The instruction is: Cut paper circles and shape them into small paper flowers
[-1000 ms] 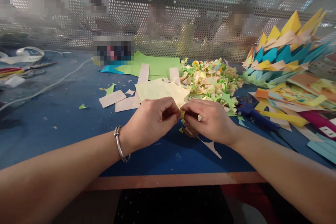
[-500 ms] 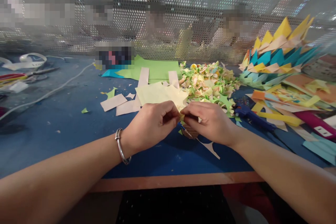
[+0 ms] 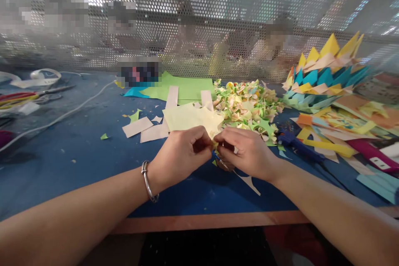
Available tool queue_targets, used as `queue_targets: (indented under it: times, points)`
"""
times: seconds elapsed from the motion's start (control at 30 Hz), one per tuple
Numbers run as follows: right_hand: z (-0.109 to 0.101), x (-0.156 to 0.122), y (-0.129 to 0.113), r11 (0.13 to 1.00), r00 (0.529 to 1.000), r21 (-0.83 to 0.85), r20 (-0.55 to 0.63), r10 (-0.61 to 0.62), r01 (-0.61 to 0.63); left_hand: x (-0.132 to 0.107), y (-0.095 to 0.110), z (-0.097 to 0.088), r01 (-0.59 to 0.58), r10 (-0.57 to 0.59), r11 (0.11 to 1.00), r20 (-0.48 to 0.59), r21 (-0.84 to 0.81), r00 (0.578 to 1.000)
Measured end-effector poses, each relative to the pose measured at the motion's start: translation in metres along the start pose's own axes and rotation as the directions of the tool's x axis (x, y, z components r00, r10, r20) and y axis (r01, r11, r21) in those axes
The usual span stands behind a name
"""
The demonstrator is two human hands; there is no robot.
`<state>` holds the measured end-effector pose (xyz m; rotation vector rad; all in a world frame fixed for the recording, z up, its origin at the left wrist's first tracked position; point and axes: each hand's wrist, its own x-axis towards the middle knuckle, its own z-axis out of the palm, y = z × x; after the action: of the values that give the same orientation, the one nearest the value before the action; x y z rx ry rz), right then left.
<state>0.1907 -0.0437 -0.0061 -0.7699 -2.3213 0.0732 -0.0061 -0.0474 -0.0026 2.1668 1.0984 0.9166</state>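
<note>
My left hand (image 3: 181,156), with a silver bangle at the wrist, and my right hand (image 3: 251,153) meet fingertip to fingertip above the blue table. Both pinch a small yellow paper piece (image 3: 215,144), mostly hidden by the fingers. Just beyond them lies a pale yellow paper sheet (image 3: 188,116). Partly covered by my right hand, a brownish item (image 3: 225,165) and a thin shiny edge show below the fingertips; I cannot make out what they are. A pale paper offcut (image 3: 251,183) lies below my right hand. Behind it spreads a heap of small folded paper pieces (image 3: 246,102).
Green sheets (image 3: 187,85) and pale paper strips (image 3: 154,133) lie ahead. On the right are a blue glue gun (image 3: 299,145), paper scraps (image 3: 339,122) and a tiered pointed paper piece (image 3: 330,77). Scissors (image 3: 18,97) and a white cord (image 3: 62,110) lie left. A perforated metal screen (image 3: 199,45) stands behind.
The whole view has shifted, so the table and hands appear slightly lower. My fingertips still meet at the yellow paper piece, with the right fingers slightly re-angled.
</note>
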Motion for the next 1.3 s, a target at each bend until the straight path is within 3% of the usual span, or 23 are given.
queue_targets:
  times: [0.6,0.8,0.9,1.03,1.13,1.3]
  points:
    - [0.003,0.000,-0.002,0.994,0.989,0.009,0.098,0.107,-0.109,0.002,0.001,0.001,0.063,-0.063,0.998,0.046,0.011,0.997]
    - [-0.009,0.003,-0.001,0.997,0.993,-0.037,0.085,0.077,-0.074,0.007,0.000,-0.006,0.109,-0.102,0.991,0.090,-0.072,0.991]
    - [-0.022,0.001,0.000,0.982,0.983,-0.142,0.122,0.140,-0.122,0.009,-0.002,-0.008,0.124,-0.116,0.989,0.103,-0.082,0.988]
    - [-0.047,-0.014,0.002,0.931,0.935,-0.240,0.156,0.317,-0.276,0.009,-0.006,-0.009,0.127,-0.116,0.987,0.107,-0.098,0.987]
    - [-0.067,-0.040,0.009,0.861,0.906,-0.347,0.066,0.418,-0.371,0.010,-0.008,-0.010,0.120,-0.109,0.984,0.090,-0.132,0.990]
    - [-0.091,-0.095,0.026,0.661,0.811,-0.514,-0.126,0.572,-0.546,0.011,-0.009,-0.009,0.115,-0.110,0.978,0.040,-0.177,0.993]
